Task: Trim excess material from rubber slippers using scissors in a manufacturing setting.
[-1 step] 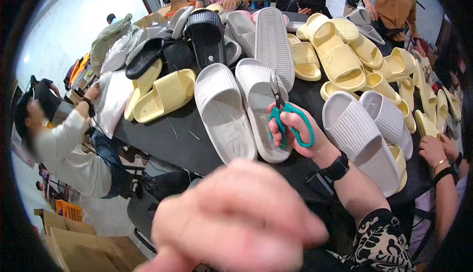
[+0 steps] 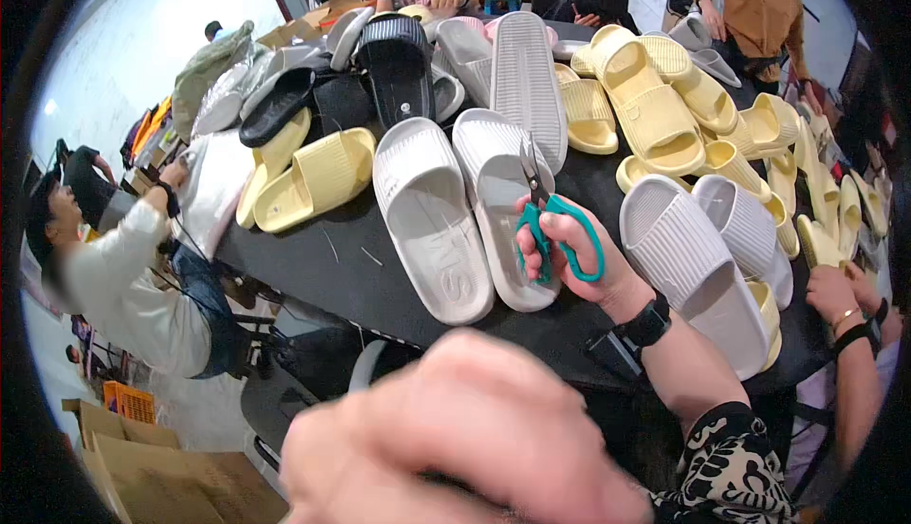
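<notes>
My right hand (image 2: pixel 615 282) grips a pair of scissors (image 2: pixel 594 239) with teal handles, its blades pointing away from me over the right one of two grey slide slippers. That right slipper (image 2: pixel 489 159) and the left slipper (image 2: pixel 446 258) lie side by side, toes away from me. Close up at the lower edge, my left hand (image 2: pixel 446 439) is large and blurred, its fingers curled in. Whatever it may hold is hidden. A thin thread-like scrap (image 2: pixel 372 255) lies on the black table (image 2: pixel 313 282), left of the slippers.
Yellow slippers (image 2: pixel 318 182) lie at left, with black slippers (image 2: pixel 394 68) behind. More yellow slippers (image 2: pixel 650 111) and a grey pair (image 2: pixel 697 258) stand at right. A person in white (image 2: pixel 142 287) sits at left. Another person's hands (image 2: pixel 835 291) work at the right edge. Cardboard boxes (image 2: pixel 180 477) stand lower left.
My left hand has dropped slightly lower and to the left. My right hand keeps the scissors in about the same place.
</notes>
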